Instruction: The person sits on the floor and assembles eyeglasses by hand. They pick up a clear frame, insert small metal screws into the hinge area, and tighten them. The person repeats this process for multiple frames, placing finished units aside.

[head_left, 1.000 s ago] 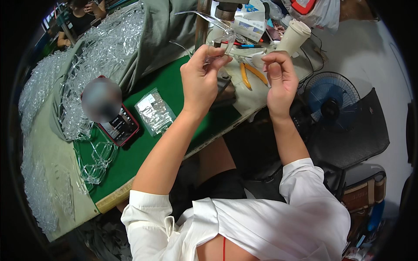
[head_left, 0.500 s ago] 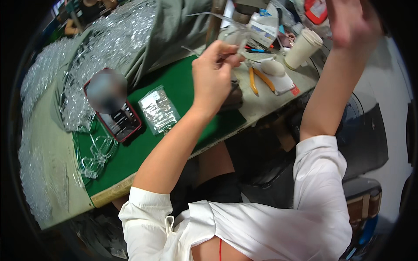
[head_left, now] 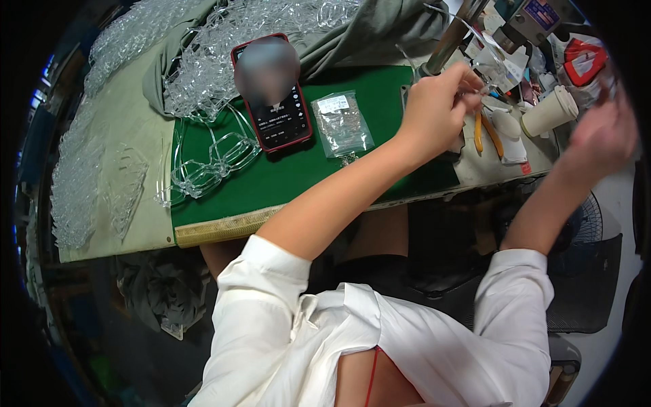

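Note:
Pinched in the fingers of my left hand [head_left: 442, 105] is a clear plastic eyeglass frame [head_left: 497, 68], held above the right end of a green mat [head_left: 278, 193], close to a metal post [head_left: 453, 42]. Its thin clear arms stick out around the hand. My right hand [head_left: 603, 132] is off to the right, past the table edge near a white lidded cup [head_left: 550, 112]. It is smeared by motion, so its fingers cannot be made out. Below the left hand, a dark block on the mat is mostly hidden.
On the mat lie a phone [head_left: 288, 122], a bag of small parts [head_left: 339, 125] and loose clear eyeglass frames [head_left: 217, 163]. More clear frames [head_left: 210, 74] heap behind on grey cloth [head_left: 380, 34]. Orange-handled pliers [head_left: 489, 136] lie near the cup. A machine head [head_left: 536, 20] stands back right.
The view has shifted, so the table sits farther right and higher. My right hand has come down from the upper right. My left hand still holds the eyeglass frame.

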`<state>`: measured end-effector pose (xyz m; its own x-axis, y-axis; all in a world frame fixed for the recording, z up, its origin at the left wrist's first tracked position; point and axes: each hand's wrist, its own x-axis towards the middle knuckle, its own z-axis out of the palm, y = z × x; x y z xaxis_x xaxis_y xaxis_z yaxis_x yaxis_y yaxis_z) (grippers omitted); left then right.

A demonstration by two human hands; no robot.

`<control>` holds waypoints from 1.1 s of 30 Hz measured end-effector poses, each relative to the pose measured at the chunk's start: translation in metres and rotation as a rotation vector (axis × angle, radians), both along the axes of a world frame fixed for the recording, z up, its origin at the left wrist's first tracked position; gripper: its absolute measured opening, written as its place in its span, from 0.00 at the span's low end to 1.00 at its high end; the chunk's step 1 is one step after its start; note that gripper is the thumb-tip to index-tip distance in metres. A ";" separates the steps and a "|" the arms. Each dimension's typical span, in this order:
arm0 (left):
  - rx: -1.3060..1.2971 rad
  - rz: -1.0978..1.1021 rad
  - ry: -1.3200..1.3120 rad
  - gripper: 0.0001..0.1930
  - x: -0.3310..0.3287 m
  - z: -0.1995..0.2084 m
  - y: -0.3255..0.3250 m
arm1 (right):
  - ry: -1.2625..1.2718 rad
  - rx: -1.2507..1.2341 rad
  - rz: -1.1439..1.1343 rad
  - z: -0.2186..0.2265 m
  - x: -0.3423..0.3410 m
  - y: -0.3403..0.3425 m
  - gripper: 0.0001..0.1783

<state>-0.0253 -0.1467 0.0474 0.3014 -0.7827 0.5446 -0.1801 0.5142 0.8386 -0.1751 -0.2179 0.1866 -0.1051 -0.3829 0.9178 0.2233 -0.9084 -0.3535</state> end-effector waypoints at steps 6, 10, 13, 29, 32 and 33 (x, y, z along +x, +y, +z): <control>0.032 -0.148 -0.269 0.36 0.045 0.018 0.146 | 1.012 0.088 0.306 -0.174 0.025 0.072 0.16; 0.235 0.159 -0.515 0.32 0.081 0.016 0.232 | 1.280 -0.220 0.247 -0.195 0.028 0.089 0.29; 0.057 0.691 -0.944 0.17 0.104 0.020 0.269 | 1.302 -0.290 0.202 -0.196 0.026 0.087 0.31; -0.099 0.300 0.287 0.17 0.106 0.002 0.300 | 1.299 -0.247 0.202 -0.195 0.023 0.090 0.35; -0.033 0.163 0.298 0.17 0.101 0.002 0.291 | 1.301 -0.221 0.199 -0.195 0.023 0.089 0.36; -0.007 0.137 0.244 0.15 0.100 -0.001 0.290 | 1.269 -0.187 0.211 -0.196 0.023 0.089 0.37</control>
